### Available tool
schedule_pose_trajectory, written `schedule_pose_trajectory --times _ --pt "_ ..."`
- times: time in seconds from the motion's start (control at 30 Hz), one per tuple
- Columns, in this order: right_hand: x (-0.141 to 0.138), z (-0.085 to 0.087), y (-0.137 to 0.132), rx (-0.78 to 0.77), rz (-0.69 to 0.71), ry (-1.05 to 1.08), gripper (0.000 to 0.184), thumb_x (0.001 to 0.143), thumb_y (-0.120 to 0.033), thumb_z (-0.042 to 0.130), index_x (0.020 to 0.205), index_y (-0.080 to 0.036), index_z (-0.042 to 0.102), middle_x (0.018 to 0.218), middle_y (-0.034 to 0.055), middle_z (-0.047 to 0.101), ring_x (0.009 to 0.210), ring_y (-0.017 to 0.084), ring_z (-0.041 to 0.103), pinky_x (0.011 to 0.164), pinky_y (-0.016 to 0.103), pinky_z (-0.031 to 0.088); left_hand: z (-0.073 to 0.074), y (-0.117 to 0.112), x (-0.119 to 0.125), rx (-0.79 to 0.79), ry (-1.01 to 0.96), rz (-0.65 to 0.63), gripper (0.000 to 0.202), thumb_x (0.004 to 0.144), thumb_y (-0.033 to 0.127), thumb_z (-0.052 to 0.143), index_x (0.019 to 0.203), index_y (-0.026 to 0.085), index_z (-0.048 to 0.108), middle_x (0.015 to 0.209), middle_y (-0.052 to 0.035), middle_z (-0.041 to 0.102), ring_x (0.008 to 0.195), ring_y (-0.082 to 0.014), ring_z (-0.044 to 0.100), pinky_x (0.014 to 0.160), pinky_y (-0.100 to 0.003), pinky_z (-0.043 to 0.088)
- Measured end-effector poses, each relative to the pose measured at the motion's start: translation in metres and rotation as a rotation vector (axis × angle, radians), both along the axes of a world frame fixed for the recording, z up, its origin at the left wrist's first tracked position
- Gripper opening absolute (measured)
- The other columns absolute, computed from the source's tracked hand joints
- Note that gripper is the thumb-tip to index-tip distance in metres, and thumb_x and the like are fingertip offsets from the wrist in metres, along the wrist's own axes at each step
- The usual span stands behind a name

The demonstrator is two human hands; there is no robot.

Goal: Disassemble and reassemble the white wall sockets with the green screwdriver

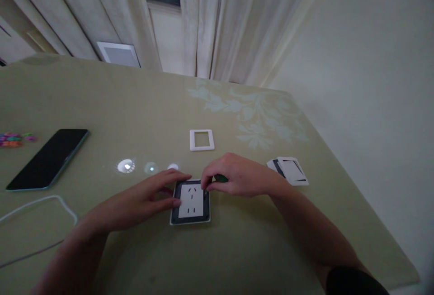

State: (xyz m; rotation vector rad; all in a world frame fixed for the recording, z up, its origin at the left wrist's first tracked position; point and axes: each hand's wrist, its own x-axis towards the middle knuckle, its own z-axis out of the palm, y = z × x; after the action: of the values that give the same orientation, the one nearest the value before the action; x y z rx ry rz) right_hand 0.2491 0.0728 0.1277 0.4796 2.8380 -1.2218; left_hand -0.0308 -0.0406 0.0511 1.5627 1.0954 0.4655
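A wall socket (190,202) with a white face and dark surround lies flat on the green table (135,105) in front of me. My left hand (154,196) rests on its left edge, fingers lying against the socket and steadying it. My right hand (233,177) is curled above the socket's upper right corner, fingers pinched round a small dark green tool (221,178), most of which is hidden in the hand. A loose white socket frame (202,140) lies beyond the hands.
A black phone (49,158) lies at the left, coloured bits (15,139) beyond it and a white cable (40,222) nearer me. More socket parts (288,169) lie at the right. The table's right edge drops off near a pale wall; curtains hang behind.
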Motion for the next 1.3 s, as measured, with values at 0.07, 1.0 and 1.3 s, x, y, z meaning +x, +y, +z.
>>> schedule_pose_trajectory --times 0.07,1.0,1.3 --pt "0.000 0.000 -0.002 0.017 0.022 -0.028 0.012 0.100 -0.013 0.073 0.107 -0.018 0.082 0.104 0.0029 0.084 0.095 0.016 0.076 0.088 0.027 0.049 -0.001 -0.001 -0.002 0.014 0.015 -0.013 0.049 0.109 0.053 0.058 0.157 0.043 0.053 0.162 -0.0033 0.054 0.146 -0.0289 0.057 0.120 -0.050 0.054" --pt "-0.009 -0.006 -0.022 0.234 0.000 -0.227 0.008 0.100 -0.018 0.070 0.095 -0.020 0.074 0.098 0.0028 0.077 0.092 0.020 0.068 0.072 0.029 0.036 0.003 0.001 0.007 0.018 -0.001 -0.029 0.041 0.110 0.052 0.058 0.148 0.039 0.057 0.148 -0.0047 0.063 0.126 -0.0266 0.070 0.107 -0.045 0.062" --pt "-0.006 -0.014 -0.012 0.102 0.066 -0.164 0.002 0.096 -0.020 0.077 0.095 -0.020 0.079 0.093 0.0013 0.078 0.086 0.018 0.067 0.077 0.027 0.040 0.003 0.000 0.006 0.029 0.002 -0.027 0.042 0.110 0.053 0.058 0.149 0.038 0.056 0.148 -0.0055 0.063 0.127 -0.0275 0.070 0.108 -0.046 0.061"
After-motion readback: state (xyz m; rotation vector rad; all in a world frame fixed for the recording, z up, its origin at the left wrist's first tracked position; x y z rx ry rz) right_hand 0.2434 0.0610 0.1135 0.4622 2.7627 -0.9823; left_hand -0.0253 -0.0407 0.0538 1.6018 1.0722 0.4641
